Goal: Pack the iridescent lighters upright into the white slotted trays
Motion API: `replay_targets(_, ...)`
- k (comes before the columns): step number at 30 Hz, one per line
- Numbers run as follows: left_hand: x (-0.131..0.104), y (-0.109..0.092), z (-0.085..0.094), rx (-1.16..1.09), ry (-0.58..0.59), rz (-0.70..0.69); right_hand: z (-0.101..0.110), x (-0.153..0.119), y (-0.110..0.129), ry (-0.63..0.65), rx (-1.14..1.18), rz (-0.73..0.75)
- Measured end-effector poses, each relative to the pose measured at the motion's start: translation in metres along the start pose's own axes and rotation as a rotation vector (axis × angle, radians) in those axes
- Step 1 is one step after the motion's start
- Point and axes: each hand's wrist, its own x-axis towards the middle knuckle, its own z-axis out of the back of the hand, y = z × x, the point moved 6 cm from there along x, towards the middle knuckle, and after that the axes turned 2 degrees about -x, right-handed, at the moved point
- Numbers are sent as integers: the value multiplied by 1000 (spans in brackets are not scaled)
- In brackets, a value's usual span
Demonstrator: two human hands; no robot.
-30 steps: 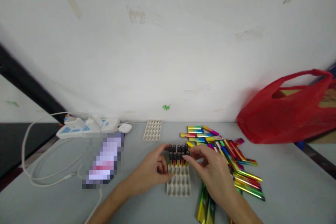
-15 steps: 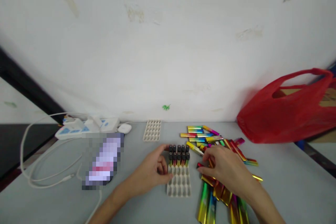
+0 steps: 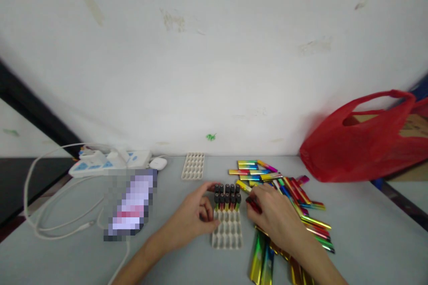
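A pale moulded tray [image 3: 227,234] with rows of pockets lies before me. Several shiny coloured sticks with black tops [image 3: 227,196] stand upright in its two far rows. My left hand [image 3: 195,209] steadies the tray from the left, thumb on its side edge and index finger at the far corner by the black tops; the other fingers are curled. Just right of the tray, my right hand [image 3: 272,213] pinches a dark red shiny stick [image 3: 254,205], mostly covered by the fingers. Loose metallic rainbow sticks [image 3: 262,258] lie under and around that hand.
A second pocketed tray [image 3: 193,165] lies near the wall. At left are a phone with a blurred screen [image 3: 133,205], a power strip [image 3: 110,162], a white charger [image 3: 158,163] and looping white cables. A red plastic bag [image 3: 361,147] stands at the right.
My right hand has moved left, closer to the tray, with the red stick in its fingers, uncovering more loose sticks at the right. My left hand stays at the tray.
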Motion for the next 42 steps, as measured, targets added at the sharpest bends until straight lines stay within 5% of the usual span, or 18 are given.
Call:
replay_targets(8, 2, 2, 0, 10, -55, -12, 20, 1, -7, -292, 531, -112)
replay_targets(12, 3, 1, 3, 59, -94, -57, 16, 2, -7, -282, 827, -218)
replay_targets(21, 3, 7, 4, 80, -71, -23, 3, -2, -14, -287, 1103, -444)
replay_targets(42, 3, 6, 3, 55, -69, -27, -35, -8, 34, 444, 1652, -257)
